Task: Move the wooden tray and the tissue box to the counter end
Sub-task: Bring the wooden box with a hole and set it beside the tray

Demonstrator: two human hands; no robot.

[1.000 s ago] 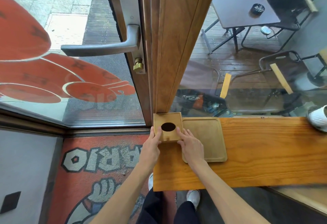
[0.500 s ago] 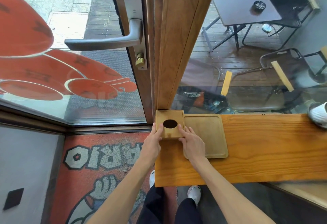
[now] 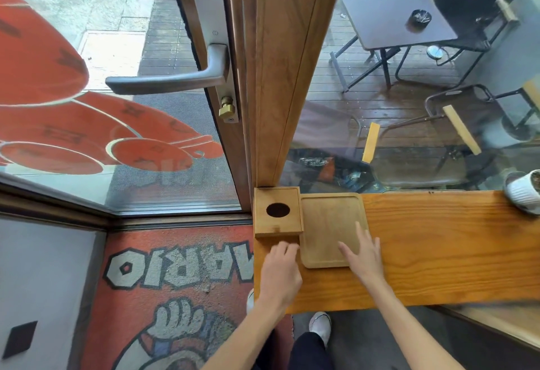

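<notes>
A square wooden tissue box (image 3: 277, 212) with a dark round hole in its lid stands at the far left corner of the wooden counter (image 3: 438, 247), against the window post. The flat wooden tray (image 3: 327, 223) lies right beside it, touching its right side. My left hand (image 3: 279, 270) rests on the counter just in front of the box, fingers loosely curled, holding nothing. My right hand (image 3: 363, 252) lies flat and spread on the tray's front right corner.
A white ribbed plant pot (image 3: 524, 193) sits at the counter's far right. A wooden post (image 3: 280, 77) and glass rise behind the counter. A glass door with a metal handle (image 3: 175, 77) is at left. Chairs and a table stand outside.
Both hands have let go of the tissue box and drawn back toward me. The right hand has moved right onto the tray. The box now sits against the post.
</notes>
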